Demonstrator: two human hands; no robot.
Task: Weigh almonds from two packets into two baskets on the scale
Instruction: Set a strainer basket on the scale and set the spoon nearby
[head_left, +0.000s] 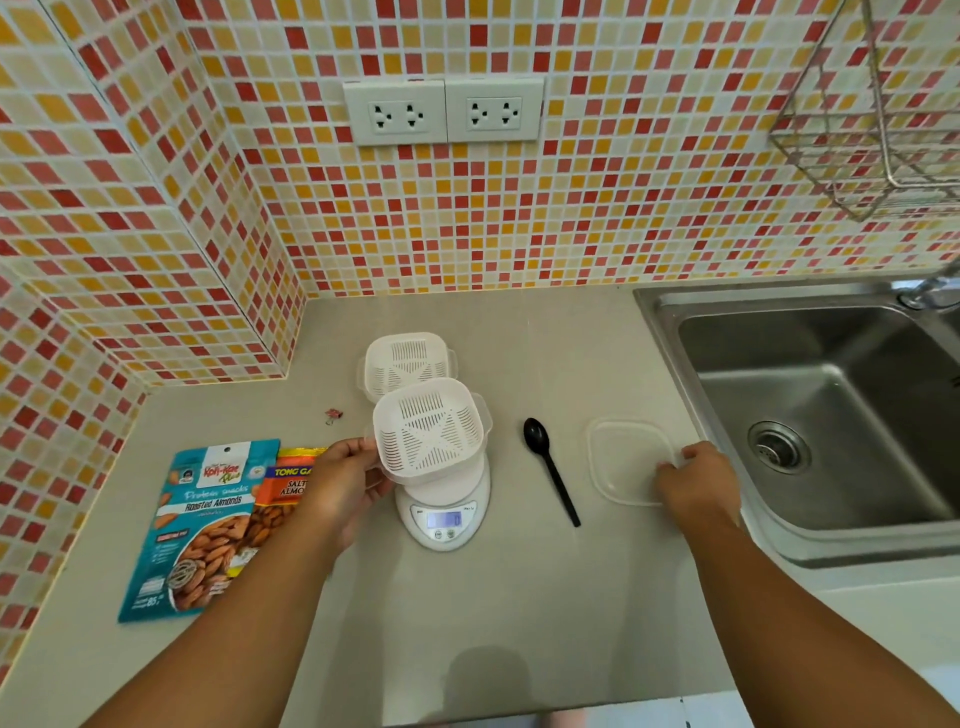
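Gripping the near white basket (430, 435) by its left rim with left hand (347, 480), holding it over the scale (442, 512). Pinching the clear lid (626, 467) edge with right hand (696, 486), flat on the counter (519, 597). Lying left: two almond packets (200, 525).

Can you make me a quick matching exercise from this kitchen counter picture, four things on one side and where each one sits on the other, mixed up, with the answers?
Things:
1. near basket
2. black spoon
3. clear lid
4. blue packet

Places:
A. flat on the counter, under the right hand
B. far left, beside the orange packet
C. on the scale, held by the left hand
D. between scale and lid

Pairs: 1-C, 2-D, 3-A, 4-B
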